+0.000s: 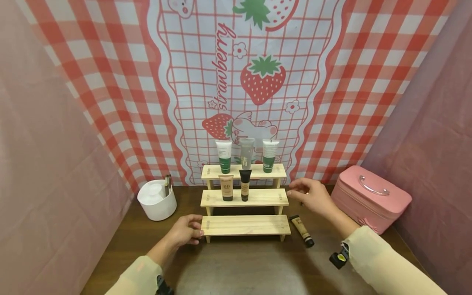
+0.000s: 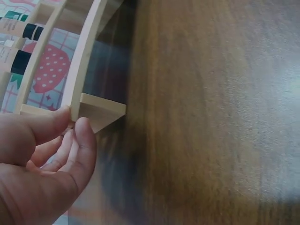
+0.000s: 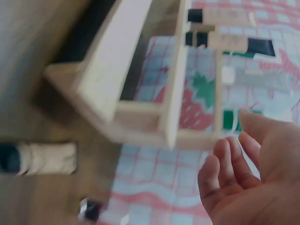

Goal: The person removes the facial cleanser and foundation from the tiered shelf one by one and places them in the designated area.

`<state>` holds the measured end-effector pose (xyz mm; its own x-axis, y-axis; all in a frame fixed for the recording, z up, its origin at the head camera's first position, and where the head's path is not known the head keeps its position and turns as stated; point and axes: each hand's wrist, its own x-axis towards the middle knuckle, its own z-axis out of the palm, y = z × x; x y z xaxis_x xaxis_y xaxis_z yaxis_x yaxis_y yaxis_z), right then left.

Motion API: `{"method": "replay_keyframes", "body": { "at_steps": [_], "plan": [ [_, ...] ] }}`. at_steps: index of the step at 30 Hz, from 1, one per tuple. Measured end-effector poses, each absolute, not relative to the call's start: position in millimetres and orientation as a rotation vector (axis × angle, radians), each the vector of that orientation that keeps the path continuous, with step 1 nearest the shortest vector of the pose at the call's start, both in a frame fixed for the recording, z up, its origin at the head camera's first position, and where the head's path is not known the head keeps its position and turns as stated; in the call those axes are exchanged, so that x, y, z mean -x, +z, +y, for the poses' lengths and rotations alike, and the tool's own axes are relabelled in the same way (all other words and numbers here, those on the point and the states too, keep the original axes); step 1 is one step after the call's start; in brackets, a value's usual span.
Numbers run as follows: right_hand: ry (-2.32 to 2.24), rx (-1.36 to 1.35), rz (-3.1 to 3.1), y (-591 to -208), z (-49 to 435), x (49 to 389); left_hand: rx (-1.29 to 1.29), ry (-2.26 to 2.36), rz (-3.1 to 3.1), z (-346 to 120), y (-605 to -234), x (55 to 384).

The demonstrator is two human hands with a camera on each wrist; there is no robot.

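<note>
A three-tier wooden display rack (image 1: pixel 246 226) stands on the table. My left hand (image 1: pixel 186 230) pinches the left end of its lowest step between thumb and fingertips, as the left wrist view (image 2: pixel 51 159) shows up close. To the right of the rack, my right hand (image 1: pixel 313 196) hovers with loosely bent fingers and holds nothing. White-and-green tubes (image 1: pixel 225 157) (image 1: pixel 270 157) flank a clear grey tube (image 1: pixel 246 153) on the top step. On the middle step stand a beige BB tube (image 1: pixel 227 188) and a slim black-capped tube (image 1: pixel 245 186). The lowest step bears nothing.
A tan tube with a black cap (image 1: pixel 302 231) lies on the table right of the rack; a small dark object (image 3: pixel 89 209) is near it. The pink case (image 1: pixel 372 196) sits far right, and a white round container (image 1: pixel 156 200) at left. A strawberry-print cloth (image 1: pixel 254 49) hangs behind.
</note>
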<state>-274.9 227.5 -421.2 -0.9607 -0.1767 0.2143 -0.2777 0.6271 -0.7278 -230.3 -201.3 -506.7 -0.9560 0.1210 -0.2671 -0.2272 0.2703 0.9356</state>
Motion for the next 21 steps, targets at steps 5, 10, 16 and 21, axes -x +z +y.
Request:
{"method": "replay_keyframes", "body": {
  "at_steps": [5, 10, 16, 21],
  "plan": [
    [1.390, -0.541, -2.729, -408.3, 185.9, 284.5, 0.046, 1.736, 2.216, -210.5, -506.8, 228.6],
    [1.494, -0.627, -2.727, -413.4, 155.6, 292.9, -0.048, 1.756, 2.182, -213.6, -513.4, 227.6],
    [1.541, -0.647, -2.704, -419.6, 134.1, 299.6, -0.010, 1.757, 2.193, -208.2, -512.8, 228.8],
    [1.548, -0.635, -2.691, -421.9, 122.8, 305.0, 0.006, 1.755, 2.194, -207.6, -512.2, 231.9]
  ]
}}
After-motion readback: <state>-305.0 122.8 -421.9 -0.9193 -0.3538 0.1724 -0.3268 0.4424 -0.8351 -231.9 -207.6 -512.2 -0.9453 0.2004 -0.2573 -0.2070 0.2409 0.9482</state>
